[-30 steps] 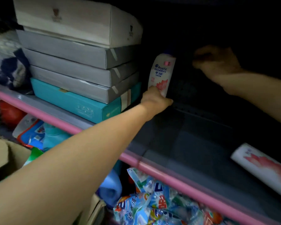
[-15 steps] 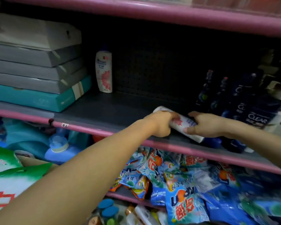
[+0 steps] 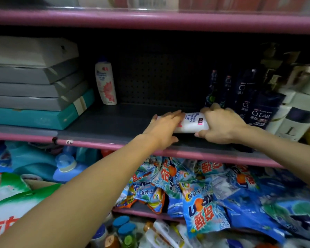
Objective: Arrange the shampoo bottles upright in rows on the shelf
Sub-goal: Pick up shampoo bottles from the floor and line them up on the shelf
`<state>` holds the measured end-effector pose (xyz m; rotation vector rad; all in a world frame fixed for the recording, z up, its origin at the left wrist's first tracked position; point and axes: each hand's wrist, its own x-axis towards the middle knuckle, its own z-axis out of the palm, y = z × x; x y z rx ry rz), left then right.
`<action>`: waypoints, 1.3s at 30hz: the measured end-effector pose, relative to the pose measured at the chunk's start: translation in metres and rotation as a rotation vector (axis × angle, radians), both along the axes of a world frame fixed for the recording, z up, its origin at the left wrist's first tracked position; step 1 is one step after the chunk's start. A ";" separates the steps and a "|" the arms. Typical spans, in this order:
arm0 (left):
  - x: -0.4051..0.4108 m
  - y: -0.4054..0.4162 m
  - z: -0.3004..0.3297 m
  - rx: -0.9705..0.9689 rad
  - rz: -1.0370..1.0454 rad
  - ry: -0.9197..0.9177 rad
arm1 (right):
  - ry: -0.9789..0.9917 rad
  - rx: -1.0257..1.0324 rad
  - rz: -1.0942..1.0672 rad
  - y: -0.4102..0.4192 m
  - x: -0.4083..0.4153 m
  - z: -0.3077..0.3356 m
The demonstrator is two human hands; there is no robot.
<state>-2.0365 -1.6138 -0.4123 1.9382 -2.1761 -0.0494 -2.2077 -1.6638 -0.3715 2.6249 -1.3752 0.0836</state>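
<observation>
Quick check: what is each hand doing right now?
Left hand: fingers straight, resting on the lying white shampoo bottle.
Right hand: gripping that bottle's other end.

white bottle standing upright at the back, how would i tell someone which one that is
On the dark middle shelf, look just right of the stack of flat boxes. The white shampoo bottle stands alone against the back panel. Its pink flower marks it out from the dark blue bottles on the right, and unlike the lying white bottle, it is upright.
</observation>
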 end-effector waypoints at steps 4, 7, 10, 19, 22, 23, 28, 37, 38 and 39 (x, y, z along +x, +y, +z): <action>-0.008 0.020 0.029 -0.182 -0.009 0.050 | 0.064 -0.262 0.290 0.037 -0.006 0.036; -0.014 0.052 0.041 -0.393 0.001 0.044 | 0.006 -0.327 0.464 0.066 -0.022 0.058; -0.027 0.097 0.029 -0.534 0.117 0.129 | -0.276 -0.315 0.586 0.098 -0.045 0.061; -0.075 0.203 -0.069 -0.388 0.294 0.154 | -1.180 0.773 0.138 0.184 -0.059 -0.026; -0.081 0.224 -0.086 -0.355 0.328 0.160 | -1.212 0.818 0.109 0.197 -0.060 -0.045; -0.081 0.228 -0.089 -0.347 0.334 0.155 | -1.197 0.825 0.094 0.201 -0.060 -0.050; -0.083 0.237 -0.095 -0.364 0.365 0.143 | -1.200 0.794 -0.001 0.214 -0.058 -0.067; -0.087 0.237 -0.096 -0.375 0.343 0.165 | -1.254 0.534 0.005 0.224 -0.054 -0.070; -0.087 0.237 -0.096 -0.371 0.343 0.170 | -1.262 0.528 0.010 0.224 -0.053 -0.070; -0.087 0.237 -0.096 -0.369 0.344 0.173 | -1.261 0.518 0.014 0.224 -0.054 -0.069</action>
